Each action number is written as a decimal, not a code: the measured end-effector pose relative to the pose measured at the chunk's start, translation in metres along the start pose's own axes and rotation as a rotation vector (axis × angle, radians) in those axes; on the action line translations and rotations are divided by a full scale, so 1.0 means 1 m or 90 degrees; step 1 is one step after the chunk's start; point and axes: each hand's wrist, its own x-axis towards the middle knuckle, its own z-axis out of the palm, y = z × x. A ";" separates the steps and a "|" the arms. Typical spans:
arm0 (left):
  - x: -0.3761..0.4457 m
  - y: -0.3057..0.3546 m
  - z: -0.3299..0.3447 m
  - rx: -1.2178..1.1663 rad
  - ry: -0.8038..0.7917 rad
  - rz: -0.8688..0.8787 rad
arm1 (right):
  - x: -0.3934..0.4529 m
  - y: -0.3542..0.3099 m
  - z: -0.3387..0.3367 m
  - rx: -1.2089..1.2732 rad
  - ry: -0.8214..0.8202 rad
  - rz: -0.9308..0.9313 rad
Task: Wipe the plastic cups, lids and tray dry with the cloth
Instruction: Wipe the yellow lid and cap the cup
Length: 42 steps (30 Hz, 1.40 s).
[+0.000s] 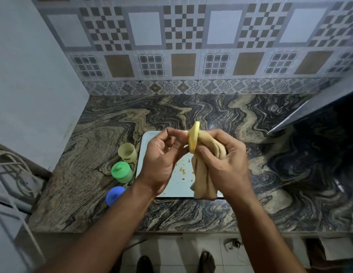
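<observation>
**Yellow lid rubbed dry above the tray**

The marbled table (171, 115) carries everything, and on it, directly under the hands, lies the white tray (147, 142), flat and flecked with small yellow crumbs; it looks not yet wiped. Held over the tray, the work probably drips or sheds onto a surface that will be cleaned anyway.

The tan cloth (204, 174) hangs bunched from the right hand (227, 166), its loose end trailing down toward the tray's near edge. That hand curls round the upper folds and presses them against one face of the yellow lid (193, 137), which stands on edge between both hands. The left hand (162, 156) pinches the lid's other side with fingertips and thumb, palm turned inward, likely steadying it so the cloth can rub. Both forearms reach forward and converge over the tray.

Left of the tray stand three cups in a row: an open yellow cup (127, 152), a green cup (122, 172) with its lid on, and a blue-lidded cup (114, 195) partly hidden by the left forearm.
</observation>
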 end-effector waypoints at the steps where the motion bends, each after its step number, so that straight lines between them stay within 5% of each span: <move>1: -0.001 0.003 -0.001 0.054 0.003 0.046 | 0.001 0.002 -0.004 0.002 -0.034 0.006; 5: -0.009 0.008 -0.004 0.242 -0.017 0.178 | 0.007 0.010 -0.018 -0.014 -0.087 0.003; 10: -0.014 0.020 -0.002 0.316 -0.066 0.195 | 0.002 0.020 -0.013 0.233 -0.126 0.102; 13: -0.015 0.024 -0.001 0.339 -0.073 0.191 | 0.002 0.023 -0.012 0.244 -0.119 0.099; 21: -0.007 0.016 -0.013 0.293 -0.077 0.146 | -0.001 0.020 -0.002 0.156 -0.073 0.069; 26: -0.002 0.012 -0.037 0.162 0.058 0.050 | 0.006 0.026 -0.006 0.013 0.004 0.039; 34: 0.039 0.030 -0.171 0.756 0.267 0.024 | -0.009 0.038 -0.009 0.025 0.009 0.086; 42: 0.062 0.007 -0.224 0.956 0.251 -0.053 | -0.024 0.046 0.013 0.048 -0.027 0.131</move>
